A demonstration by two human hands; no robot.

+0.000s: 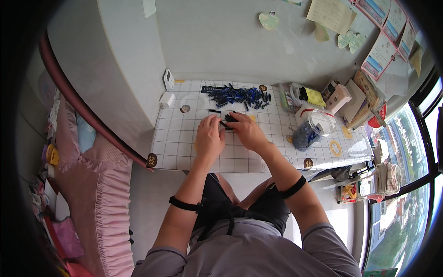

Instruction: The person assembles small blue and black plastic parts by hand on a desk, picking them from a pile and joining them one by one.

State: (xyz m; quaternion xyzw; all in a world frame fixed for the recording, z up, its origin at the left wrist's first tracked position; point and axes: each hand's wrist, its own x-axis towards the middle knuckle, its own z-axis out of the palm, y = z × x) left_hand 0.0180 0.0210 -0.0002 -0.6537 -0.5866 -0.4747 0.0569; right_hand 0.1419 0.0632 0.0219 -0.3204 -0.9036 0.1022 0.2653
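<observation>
Both my hands rest low over a white grid-patterned tablecloth (240, 154), close together. The fingers of my right hand (249, 133) are closed about a few small black tubes (229, 118), which look like pen ink cartridges. My left hand (211, 137) has its fingers curled and pressed together beside them; whatever they hold is hidden. A thin dark tube (223, 123) shows between the two hands. One more black tube (214, 111) lies just beyond my left fingertips. Farther back spreads a loose pile of dark blue and black tubes (240, 96).
A clear round jar (302, 136) with blue tubes inside stands to the right. Behind it are a clear plastic bin (290, 99), a yellow cloth (315, 97) and a pink box (338, 98). A small white device (169, 79) leans at the back left. A wall bounds the table's far side.
</observation>
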